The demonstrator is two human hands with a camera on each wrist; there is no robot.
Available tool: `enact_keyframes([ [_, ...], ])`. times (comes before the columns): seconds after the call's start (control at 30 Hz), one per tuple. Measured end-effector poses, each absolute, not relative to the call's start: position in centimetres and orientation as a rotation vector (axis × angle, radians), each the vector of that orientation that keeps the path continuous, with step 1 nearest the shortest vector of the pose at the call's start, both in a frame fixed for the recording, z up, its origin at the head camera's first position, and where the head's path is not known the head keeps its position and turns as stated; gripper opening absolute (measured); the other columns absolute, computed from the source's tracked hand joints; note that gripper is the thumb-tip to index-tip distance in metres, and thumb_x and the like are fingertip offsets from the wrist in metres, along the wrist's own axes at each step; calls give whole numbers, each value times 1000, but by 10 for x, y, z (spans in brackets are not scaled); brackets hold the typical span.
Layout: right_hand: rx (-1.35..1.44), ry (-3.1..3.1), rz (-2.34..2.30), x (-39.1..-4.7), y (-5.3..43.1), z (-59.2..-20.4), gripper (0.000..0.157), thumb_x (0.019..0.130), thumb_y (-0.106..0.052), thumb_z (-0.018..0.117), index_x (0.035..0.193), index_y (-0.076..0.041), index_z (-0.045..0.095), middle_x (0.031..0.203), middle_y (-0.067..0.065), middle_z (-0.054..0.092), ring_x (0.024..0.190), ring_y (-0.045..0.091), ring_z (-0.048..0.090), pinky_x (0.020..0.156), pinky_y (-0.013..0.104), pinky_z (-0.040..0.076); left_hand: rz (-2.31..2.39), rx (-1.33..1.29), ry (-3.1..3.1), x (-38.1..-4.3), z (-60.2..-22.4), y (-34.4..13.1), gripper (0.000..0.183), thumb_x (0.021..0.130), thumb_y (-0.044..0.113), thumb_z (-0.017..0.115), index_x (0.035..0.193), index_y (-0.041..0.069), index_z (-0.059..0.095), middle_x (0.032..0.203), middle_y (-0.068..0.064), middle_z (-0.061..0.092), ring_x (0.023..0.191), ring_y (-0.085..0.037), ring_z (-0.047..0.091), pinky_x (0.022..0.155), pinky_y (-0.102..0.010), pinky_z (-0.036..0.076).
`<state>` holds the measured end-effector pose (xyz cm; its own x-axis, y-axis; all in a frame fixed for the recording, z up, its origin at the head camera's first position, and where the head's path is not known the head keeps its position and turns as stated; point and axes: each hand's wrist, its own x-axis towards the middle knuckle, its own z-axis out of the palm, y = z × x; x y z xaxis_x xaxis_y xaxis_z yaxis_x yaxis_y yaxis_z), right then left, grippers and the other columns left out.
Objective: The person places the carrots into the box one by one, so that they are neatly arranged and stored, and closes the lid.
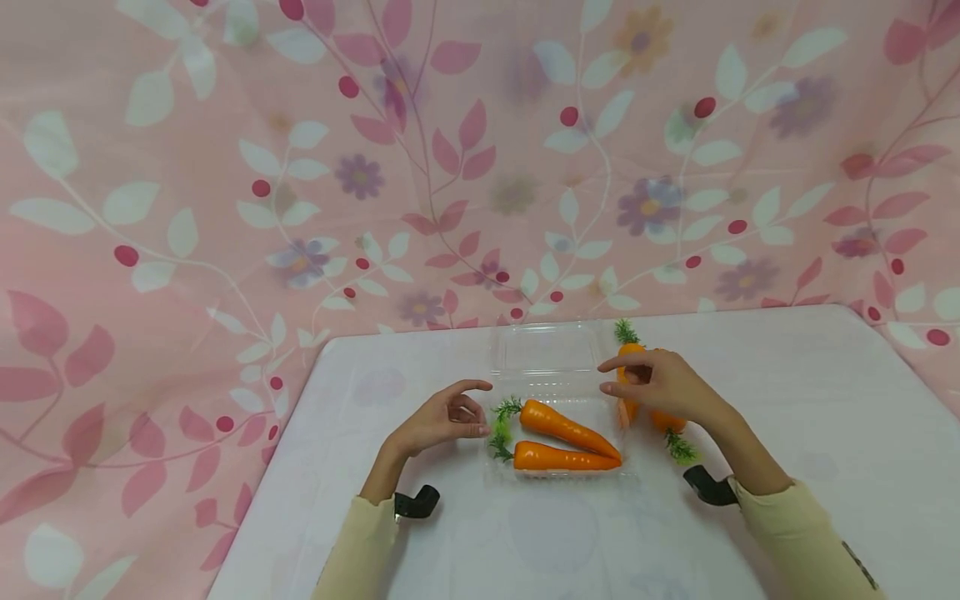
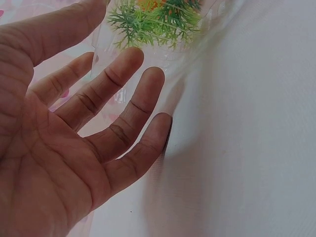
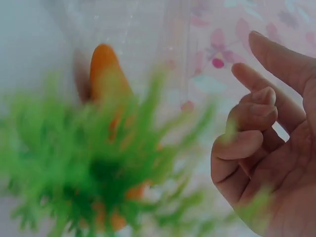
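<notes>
A clear plastic clamshell box lies with its lid folded back. In its base are two orange carrots, an upper one and a lower one, green tops to the left and tips meeting at the right. My left hand is at the box's left edge, fingers loosely bent around nothing; the left wrist view shows the green tops just past its fingertips. Over the box's right side hovers my right hand, thumb and index finger extended and apart, the other fingers bent, nothing between them.
To the right of the box lie two more carrots, one pointing its green top away and partly hidden by the right hand, the other with its top toward me. A white cloth covers the table; a pink floral curtain hangs behind.
</notes>
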<state>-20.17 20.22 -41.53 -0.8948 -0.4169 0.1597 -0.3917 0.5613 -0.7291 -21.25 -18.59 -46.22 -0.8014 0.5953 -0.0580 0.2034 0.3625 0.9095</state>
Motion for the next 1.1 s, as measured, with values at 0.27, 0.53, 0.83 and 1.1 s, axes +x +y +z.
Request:
enact_keyframes([
  [0.27,-473,2696,-1389,-203,220,-420,37,86,-38,77,112,-11,73,76,6,50,67,20,48,54,26,38,1438,705,2242,-211,-460,-185,69,85,15,80,144,8,45,100,-10,67,92,-26,66,88,-34,52],
  [0.53,-468,2677,-1454,-204,238,-426,38,88,-31,76,117,-6,71,77,9,49,65,20,47,51,26,38,1444,688,2244,-210,-459,-185,69,85,13,80,145,9,45,101,-12,67,93,-28,65,91,-40,51],
  [0.83,-409,2679,-1480,-205,256,-434,41,88,-32,77,119,-6,70,82,11,49,72,22,47,56,27,39,1427,698,2248,-210,-460,-186,69,86,17,79,145,9,45,100,-8,67,93,-25,66,90,-37,52],
  [1.1,-351,2656,-1532,-202,267,-442,42,87,-30,78,118,-3,69,79,9,47,66,18,45,54,27,39,1432,693,2233,-211,-460,-185,69,87,15,78,146,9,44,100,-9,67,92,-26,66,88,-35,52],
])
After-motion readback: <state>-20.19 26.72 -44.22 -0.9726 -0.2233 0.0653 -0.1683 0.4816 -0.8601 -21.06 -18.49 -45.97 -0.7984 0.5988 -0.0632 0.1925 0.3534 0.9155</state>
